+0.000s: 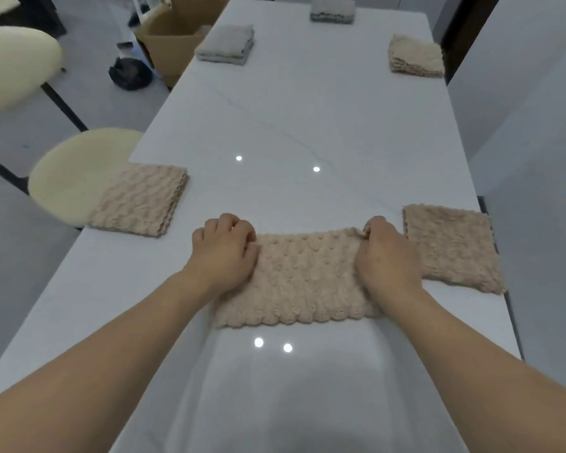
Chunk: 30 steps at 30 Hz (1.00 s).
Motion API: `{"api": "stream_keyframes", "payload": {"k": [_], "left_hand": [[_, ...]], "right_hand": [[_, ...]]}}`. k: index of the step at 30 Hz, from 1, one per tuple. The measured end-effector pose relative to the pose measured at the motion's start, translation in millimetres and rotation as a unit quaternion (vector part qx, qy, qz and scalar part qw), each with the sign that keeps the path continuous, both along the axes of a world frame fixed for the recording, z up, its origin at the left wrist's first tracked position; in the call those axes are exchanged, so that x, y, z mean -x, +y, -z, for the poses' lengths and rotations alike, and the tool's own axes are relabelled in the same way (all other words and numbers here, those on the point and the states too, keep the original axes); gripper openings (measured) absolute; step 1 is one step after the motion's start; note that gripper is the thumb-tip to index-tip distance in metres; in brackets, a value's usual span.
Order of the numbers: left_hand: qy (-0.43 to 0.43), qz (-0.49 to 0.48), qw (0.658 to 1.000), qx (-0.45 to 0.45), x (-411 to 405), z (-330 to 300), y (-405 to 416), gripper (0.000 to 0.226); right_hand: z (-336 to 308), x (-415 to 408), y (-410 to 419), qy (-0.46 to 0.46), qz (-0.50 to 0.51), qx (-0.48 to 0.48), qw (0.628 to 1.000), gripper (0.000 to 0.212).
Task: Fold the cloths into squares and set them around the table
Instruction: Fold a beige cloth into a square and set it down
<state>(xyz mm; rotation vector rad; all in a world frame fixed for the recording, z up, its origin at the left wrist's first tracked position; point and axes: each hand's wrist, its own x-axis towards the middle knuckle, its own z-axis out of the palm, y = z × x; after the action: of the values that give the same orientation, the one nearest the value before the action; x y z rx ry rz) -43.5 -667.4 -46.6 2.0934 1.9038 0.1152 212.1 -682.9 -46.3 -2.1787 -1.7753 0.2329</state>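
Both hands sit at the short ends of a beige cloth (303, 279) at lower centre of the frame. Her or his left hand (224, 248) has the fingers curled over the left end, gripping it near the far corner; the right hand (384, 253) pinches the right end the same way, thumb and fingertips closed on the top edge. Lying flat on the desk (307, 125), the cloth is a wide strip, wider than deep, so I'd judge one more fold, end to end, would make it square.

It looks thick, fluffy and limp, a light thing with a bumpy pile. It should drape rather than hold a crease, and the layers may slide apart unless the corners are held together. The end corners seem the sensible places to take it.

Around it lie finished squares: a beige one (451, 248) just right of the right hand, another (141, 199) at middle left over the desk edge, a third (415, 55) at upper right, and two grey ones (226, 44) (332, 9) at the top. A cream stool (76, 171) stands at left, with a cardboard box (169, 34) beyond.
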Motion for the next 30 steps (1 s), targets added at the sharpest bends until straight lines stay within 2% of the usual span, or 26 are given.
{"api": "stream_keyframes", "payload": {"k": [2, 5, 12, 16, 19, 21, 25, 30], "left_hand": [[-0.056, -0.015, 0.994, -0.090, 1.7, 23.8, -12.4, 0.018], [-0.067, -0.020, 0.983, -0.171, 3.8, 34.2, -20.3, 0.017], [-0.069, -0.043, 0.980, -0.183, 3.0, 32.9, -14.4, 0.019], [-0.086, -0.107, 0.976, -0.168, 2.9, 31.1, -11.5, 0.030], [-0.092, -0.129, 0.975, -0.157, 1.2, 29.1, -10.9, 0.037], [-0.092, -0.125, 0.976, -0.152, 1.6, 27.5, -11.7, 0.033], [-0.105, -0.118, 0.978, -0.135, 2.4, 24.5, -13.3, 0.020], [-0.113, -0.133, 0.975, -0.140, 0.7, 23.1, -12.9, 0.016]], "right_hand": [[20.0, -0.9, -3.4, 0.004, 0.014, -0.058, 0.998, 0.015], [38.4, -1.0, -11.1, 0.017, 0.034, -0.102, 0.994, 0.022], [32.2, 2.2, -9.2, 0.045, 0.057, -0.100, 0.992, 0.026], [30.9, 2.4, -8.8, 0.041, 0.056, -0.093, 0.993, 0.030], [32.8, 3.3, -9.2, 0.034, 0.055, -0.100, 0.993, 0.025], [33.4, 3.8, -8.8, 0.021, 0.055, -0.114, 0.992, 0.016], [37.0, 2.3, -8.1, -0.002, 0.054, -0.119, 0.991, 0.028], [42.0, 1.4, -7.2, -0.019, 0.056, -0.119, 0.991, 0.025]]}}
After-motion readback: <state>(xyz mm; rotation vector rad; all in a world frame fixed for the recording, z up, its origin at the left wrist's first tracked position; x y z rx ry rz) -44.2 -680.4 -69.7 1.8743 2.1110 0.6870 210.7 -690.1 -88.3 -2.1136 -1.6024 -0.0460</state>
